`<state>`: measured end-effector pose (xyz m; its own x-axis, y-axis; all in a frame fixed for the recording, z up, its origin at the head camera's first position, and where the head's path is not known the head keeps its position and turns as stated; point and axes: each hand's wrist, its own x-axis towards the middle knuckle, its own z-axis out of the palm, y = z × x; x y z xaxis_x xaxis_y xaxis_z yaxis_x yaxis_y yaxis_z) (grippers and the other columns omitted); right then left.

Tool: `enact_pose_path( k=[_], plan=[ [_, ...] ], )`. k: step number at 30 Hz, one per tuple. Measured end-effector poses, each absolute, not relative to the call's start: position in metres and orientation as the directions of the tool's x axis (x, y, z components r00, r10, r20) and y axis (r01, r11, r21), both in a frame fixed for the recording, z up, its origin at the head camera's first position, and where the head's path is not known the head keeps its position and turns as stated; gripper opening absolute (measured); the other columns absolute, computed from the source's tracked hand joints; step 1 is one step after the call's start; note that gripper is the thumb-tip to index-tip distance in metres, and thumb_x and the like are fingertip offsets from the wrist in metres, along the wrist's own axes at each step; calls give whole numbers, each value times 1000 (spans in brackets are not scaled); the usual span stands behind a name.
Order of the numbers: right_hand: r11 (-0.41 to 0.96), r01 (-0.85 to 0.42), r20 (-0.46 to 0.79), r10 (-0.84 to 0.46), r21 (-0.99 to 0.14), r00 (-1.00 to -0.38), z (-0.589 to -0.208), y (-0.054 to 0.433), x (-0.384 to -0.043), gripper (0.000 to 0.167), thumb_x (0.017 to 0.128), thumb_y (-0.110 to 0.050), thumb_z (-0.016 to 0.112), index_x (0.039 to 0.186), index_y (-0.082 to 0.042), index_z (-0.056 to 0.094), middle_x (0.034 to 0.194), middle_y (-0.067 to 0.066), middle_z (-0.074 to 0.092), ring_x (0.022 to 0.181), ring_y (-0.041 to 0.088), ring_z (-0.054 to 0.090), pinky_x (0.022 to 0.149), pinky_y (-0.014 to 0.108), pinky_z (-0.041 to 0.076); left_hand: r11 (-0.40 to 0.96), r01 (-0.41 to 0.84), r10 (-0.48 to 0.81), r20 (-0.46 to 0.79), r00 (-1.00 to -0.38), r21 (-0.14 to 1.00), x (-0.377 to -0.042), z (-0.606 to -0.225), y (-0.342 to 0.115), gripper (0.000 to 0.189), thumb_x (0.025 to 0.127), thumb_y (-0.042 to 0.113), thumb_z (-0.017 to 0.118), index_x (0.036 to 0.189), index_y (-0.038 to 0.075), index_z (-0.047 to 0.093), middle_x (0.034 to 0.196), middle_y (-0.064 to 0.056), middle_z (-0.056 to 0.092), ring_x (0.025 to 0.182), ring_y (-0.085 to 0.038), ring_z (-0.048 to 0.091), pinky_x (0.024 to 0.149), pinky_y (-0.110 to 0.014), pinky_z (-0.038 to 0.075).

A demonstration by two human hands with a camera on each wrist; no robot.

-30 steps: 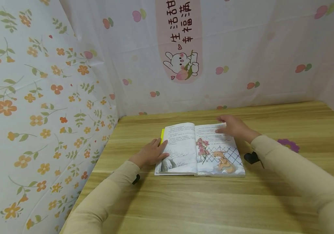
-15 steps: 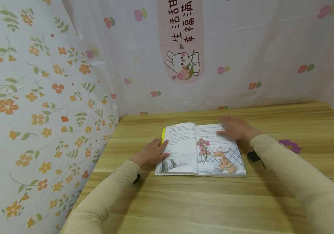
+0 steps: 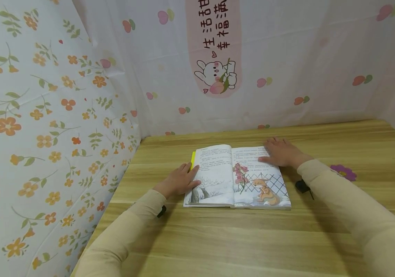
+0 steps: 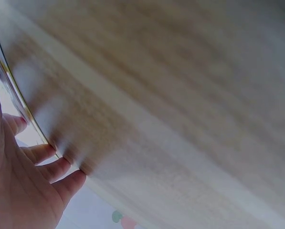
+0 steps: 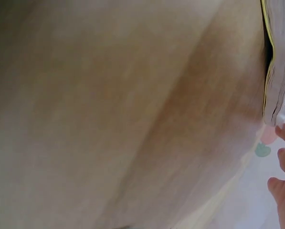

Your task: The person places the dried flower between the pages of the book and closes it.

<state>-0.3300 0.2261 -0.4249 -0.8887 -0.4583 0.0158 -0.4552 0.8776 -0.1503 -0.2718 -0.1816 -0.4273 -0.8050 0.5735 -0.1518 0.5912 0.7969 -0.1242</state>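
The left hand (image 3: 178, 181) lies palm down at the left edge of the book (image 3: 214, 188), its fingers spread, the thumb reaching over the page. The right hand (image 3: 282, 153) covers the far right corner, fingers apart and extended away from the body, thumb pointing left across the page. Neither is visibly pinching anything; whether the right fingers press down, I cannot tell.

The book lies opened to 2 facing pages near the middle of the table (image 3: 218, 242). Its spread runs longest from left to right; the spine points away from the person, and the fox picture stands upright toward them.

The left wrist view shows 3 fingertips down at the tabletop beside the book's edge. The right wrist view shows the thick page block with a thin yellow edge along it. Only the head view shows the printed pages, the 2 cream sleeves (image 3: 349, 207) and the purple flower shape (image 3: 343, 172) beyond the right wrist.
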Motion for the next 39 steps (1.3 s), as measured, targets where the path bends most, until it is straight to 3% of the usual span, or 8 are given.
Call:
enact_pose_path(
  k=[4,8,12,24,29,39],
  plan=[
    [870,-458,54,-456,-181,-888,-423,227,-329,84,90,-62,56,140,4,44,141,31,40,132,50,30,105,68,18,797,592,574,-157,-804,-116,-270,-426,-181,68,103,52,34,154,7,26,149,-25,32,137,-37,32,108,-43,32],
    [864,-421,83,-415,-278,-906,-418,225,-327,80,88,-54,66,138,5,46,138,30,45,128,49,38,103,63,28,799,592,574,-157,-804,-111,-269,-425,-180,68,103,52,34,154,7,26,149,-25,32,137,-37,32,108,-44,32],
    [841,-384,79,-384,-382,-920,-411,222,-322,80,88,-51,67,139,6,44,137,30,47,125,48,43,100,61,34,797,593,575,-153,-804,-117,-270,-425,-180,68,103,52,34,154,7,26,148,-25,32,137,-36,32,108,-43,33],
    [664,-236,47,-289,-710,-956,-389,213,-305,82,98,-50,51,149,8,23,145,35,31,131,50,33,101,62,32,796,593,573,-166,-803,-119,-267,-422,-178,67,103,51,33,154,7,25,149,-25,31,137,-36,32,108,-43,33],
    [571,-154,4,-255,-806,-967,-380,211,-298,83,100,-52,44,149,10,18,142,37,34,128,49,39,99,59,38,795,594,573,-167,-802,-125,-268,-421,-177,66,104,50,34,154,7,25,148,-25,31,137,-36,32,107,-43,34],
    [400,-75,-63,-320,-913,-945,-368,195,-279,80,101,-59,30,147,7,30,130,27,50,110,34,56,89,43,49,799,592,573,-165,-803,-107,-267,-420,-178,67,104,50,34,153,6,27,148,-27,32,136,-37,32,107,-44,33]
  ],
)
